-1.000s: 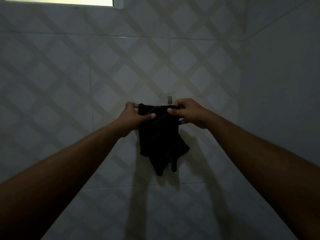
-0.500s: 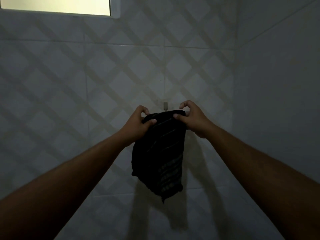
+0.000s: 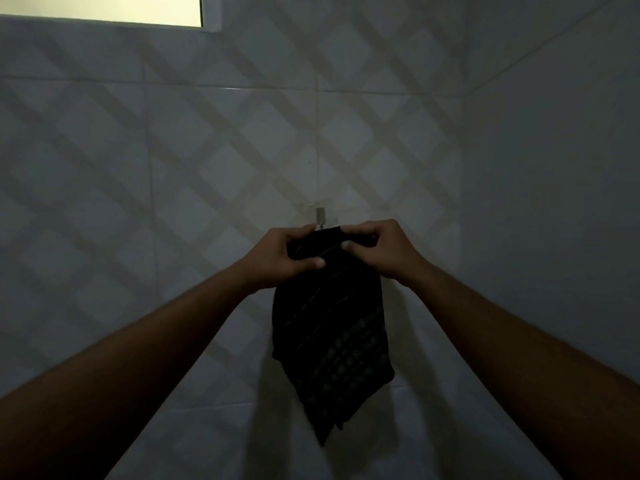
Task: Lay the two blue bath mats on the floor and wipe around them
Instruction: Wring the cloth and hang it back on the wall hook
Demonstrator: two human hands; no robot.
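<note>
Tiled wall (image 3: 173, 168): left hand (image 3: 277, 259) and right hand (image 3: 384, 252) are pinching the cloth (image 3: 332, 341) at the hook (image 3: 320, 214). Keeping its edge taut should help.

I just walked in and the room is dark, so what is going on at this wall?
A person pinches the top edge of a dark patterned cloth with the left hand and the right hand, right under a small metal hook on the tiled wall. The cloth hangs down. Whether it is on the hook I cannot tell.
</note>
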